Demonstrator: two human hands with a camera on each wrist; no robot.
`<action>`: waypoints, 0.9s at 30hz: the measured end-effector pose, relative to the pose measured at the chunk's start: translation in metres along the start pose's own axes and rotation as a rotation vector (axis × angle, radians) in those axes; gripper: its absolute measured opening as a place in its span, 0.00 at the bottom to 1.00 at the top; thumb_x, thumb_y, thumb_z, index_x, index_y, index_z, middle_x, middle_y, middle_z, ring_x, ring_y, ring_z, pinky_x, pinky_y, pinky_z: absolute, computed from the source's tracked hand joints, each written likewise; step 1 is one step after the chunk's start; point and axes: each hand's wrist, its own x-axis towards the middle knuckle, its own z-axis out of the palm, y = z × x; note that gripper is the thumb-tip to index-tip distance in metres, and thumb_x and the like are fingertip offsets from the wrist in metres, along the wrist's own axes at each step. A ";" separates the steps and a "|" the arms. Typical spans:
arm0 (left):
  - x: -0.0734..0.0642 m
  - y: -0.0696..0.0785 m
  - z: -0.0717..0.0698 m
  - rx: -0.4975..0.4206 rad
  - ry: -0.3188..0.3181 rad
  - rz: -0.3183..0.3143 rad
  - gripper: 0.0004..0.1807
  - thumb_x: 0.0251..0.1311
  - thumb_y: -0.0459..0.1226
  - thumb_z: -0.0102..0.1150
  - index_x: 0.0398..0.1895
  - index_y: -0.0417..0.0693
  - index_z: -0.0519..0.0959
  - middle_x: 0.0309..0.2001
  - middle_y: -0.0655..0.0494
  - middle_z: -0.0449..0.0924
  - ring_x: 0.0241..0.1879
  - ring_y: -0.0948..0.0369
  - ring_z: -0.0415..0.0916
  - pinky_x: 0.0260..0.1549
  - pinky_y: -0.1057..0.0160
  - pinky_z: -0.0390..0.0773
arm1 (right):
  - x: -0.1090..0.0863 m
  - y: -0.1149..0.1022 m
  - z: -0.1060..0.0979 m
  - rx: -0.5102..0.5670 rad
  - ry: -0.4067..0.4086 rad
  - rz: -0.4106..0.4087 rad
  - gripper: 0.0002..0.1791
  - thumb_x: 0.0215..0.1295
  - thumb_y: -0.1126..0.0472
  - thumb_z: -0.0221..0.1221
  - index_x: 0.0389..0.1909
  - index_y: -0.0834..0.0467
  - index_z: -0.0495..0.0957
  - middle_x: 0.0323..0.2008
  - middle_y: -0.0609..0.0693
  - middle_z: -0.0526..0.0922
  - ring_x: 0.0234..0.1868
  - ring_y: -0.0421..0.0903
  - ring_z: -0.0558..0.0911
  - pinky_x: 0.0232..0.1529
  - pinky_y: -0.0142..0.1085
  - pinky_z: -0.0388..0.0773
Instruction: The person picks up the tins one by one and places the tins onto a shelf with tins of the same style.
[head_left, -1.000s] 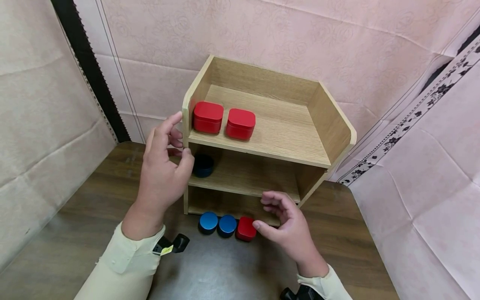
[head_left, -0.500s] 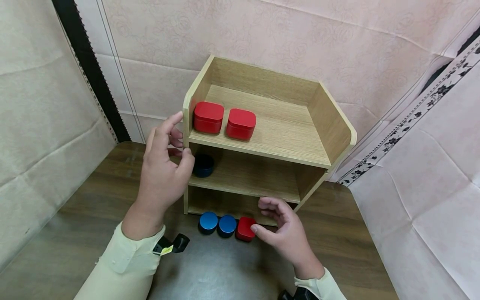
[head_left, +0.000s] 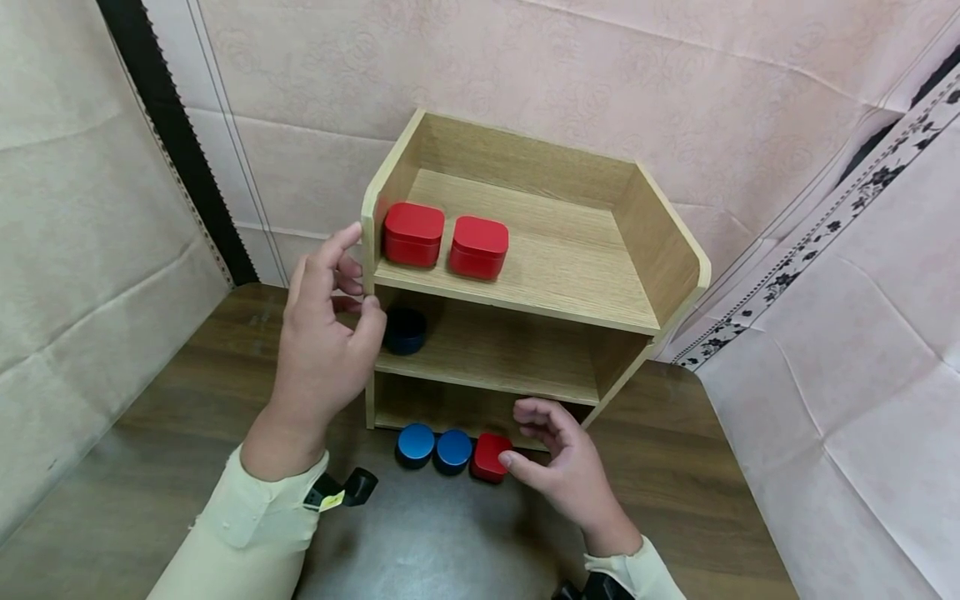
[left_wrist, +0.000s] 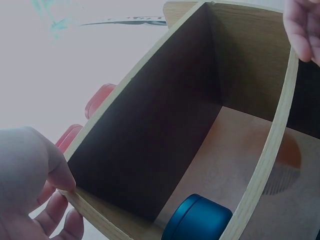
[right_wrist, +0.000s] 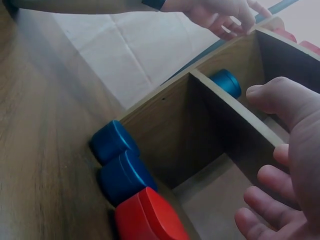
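A small wooden shelf unit (head_left: 525, 321) stands on the table. My left hand (head_left: 326, 333) holds its left side panel, thumb at the front edge, fingers along the outside. Two red square tins with rounded corners, one at the left end (head_left: 414, 235) and one beside it (head_left: 478, 248), sit on the top shelf. A round blue tin (left_wrist: 197, 220) is at the left of the middle shelf. On the table before the unit stand two round blue tins (head_left: 416, 445) (head_left: 453, 452) and a red tin (head_left: 489, 457) in a row. My right hand (head_left: 558, 458), fingers loosely bent, holds nothing; its thumb overlaps that red tin's right edge.
The wooden tabletop (head_left: 690, 483) runs around the unit. Pale patterned cloth (head_left: 525, 67) hangs behind it and on both sides. The right shelf panel (head_left: 663, 250) rises beyond my right hand.
My right hand has moved slightly down and left, toward the red tin on the table. My left hand has stayed on the side panel, and the tins have not moved.
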 end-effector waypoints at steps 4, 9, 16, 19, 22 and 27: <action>0.000 0.001 -0.001 0.002 0.000 -0.002 0.43 0.71 0.24 0.59 0.87 0.62 0.67 0.59 0.42 0.74 0.54 0.63 0.72 0.50 0.64 0.81 | 0.001 0.004 0.001 -0.002 -0.006 0.022 0.34 0.64 0.63 0.80 0.69 0.53 0.80 0.66 0.52 0.85 0.65 0.50 0.85 0.69 0.36 0.85; 0.001 0.001 -0.001 0.002 -0.002 -0.003 0.43 0.71 0.25 0.59 0.87 0.63 0.67 0.59 0.42 0.74 0.53 0.63 0.72 0.50 0.62 0.81 | 0.002 0.012 0.000 -0.003 -0.022 0.045 0.34 0.65 0.62 0.80 0.70 0.50 0.79 0.68 0.59 0.83 0.67 0.64 0.83 0.69 0.36 0.84; 0.000 0.000 0.000 0.001 -0.001 0.001 0.43 0.71 0.25 0.59 0.87 0.62 0.67 0.59 0.42 0.74 0.53 0.63 0.72 0.50 0.59 0.82 | 0.003 0.026 0.001 0.010 -0.045 0.070 0.37 0.65 0.61 0.80 0.73 0.56 0.77 0.71 0.66 0.80 0.68 0.70 0.81 0.70 0.37 0.83; 0.000 0.000 0.000 0.002 -0.002 0.000 0.43 0.71 0.25 0.59 0.87 0.63 0.67 0.59 0.42 0.74 0.53 0.63 0.72 0.50 0.60 0.82 | 0.003 0.033 0.001 0.002 -0.059 0.092 0.40 0.65 0.61 0.80 0.75 0.60 0.74 0.72 0.65 0.79 0.68 0.69 0.81 0.71 0.37 0.83; 0.000 0.000 0.000 0.005 -0.003 -0.003 0.43 0.71 0.25 0.59 0.87 0.63 0.67 0.59 0.43 0.74 0.53 0.63 0.72 0.50 0.62 0.82 | 0.002 0.039 0.001 -0.004 -0.071 0.106 0.43 0.64 0.60 0.81 0.77 0.62 0.72 0.73 0.65 0.79 0.70 0.69 0.80 0.72 0.37 0.82; 0.000 0.000 0.000 0.007 -0.001 -0.007 0.44 0.71 0.25 0.59 0.87 0.64 0.67 0.59 0.43 0.74 0.53 0.63 0.72 0.50 0.60 0.82 | 0.002 0.044 0.002 -0.013 -0.091 0.100 0.46 0.63 0.60 0.81 0.78 0.65 0.70 0.74 0.65 0.77 0.71 0.67 0.80 0.73 0.37 0.81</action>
